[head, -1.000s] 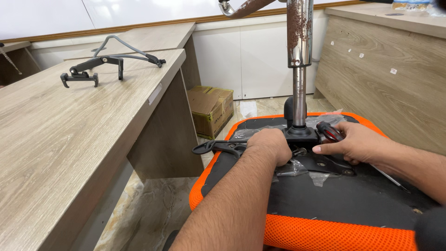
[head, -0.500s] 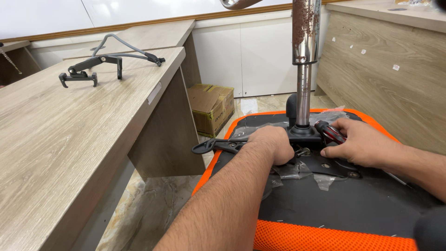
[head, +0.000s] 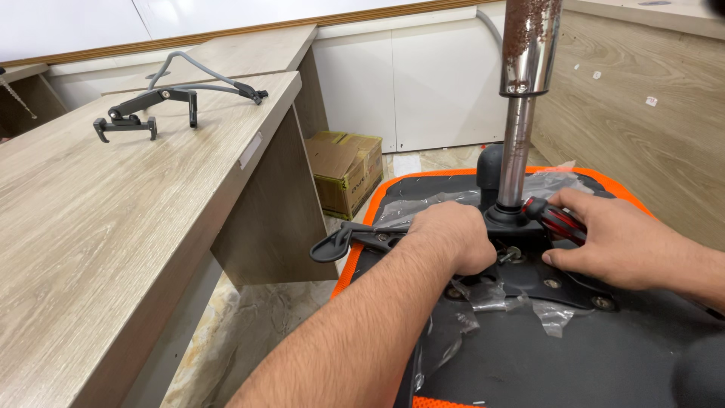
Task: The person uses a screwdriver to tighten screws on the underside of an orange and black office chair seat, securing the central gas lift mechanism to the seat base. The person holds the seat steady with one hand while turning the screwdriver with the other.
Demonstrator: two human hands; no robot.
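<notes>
While bent over an upturned office chair seat, rimmed in orange mesh with a black underside facing up, saw both bare hands at the black metal mechanism plate bolted to that underside. Left hand lay palm down on the near part of the plate, grip closed loosely over the root of the black adjustment lever; could not tell whether the fingers truly clamped it or only pressed. Lever paddle stuck out past the seat's left edge, over the floor. Right hand held a screwdriver with a red and black handle, grip wrapped narrow around it, the handle lying just beside the base of the gas lift column; tip hidden behind the column base and the left hand. Column rose upright from the plate, chromed below and speckled with rust on the wider upper tube. Torn clear plastic wrap clung around the plate and lay crumpled on the black underside. To the left stood a pale wood-grain bench, carrying a black armrest bracket and a grey bent frame piece, well apart from the hands. Beyond the bench end sat a cardboard box on the marbled floor, against white cabinet doors.
</notes>
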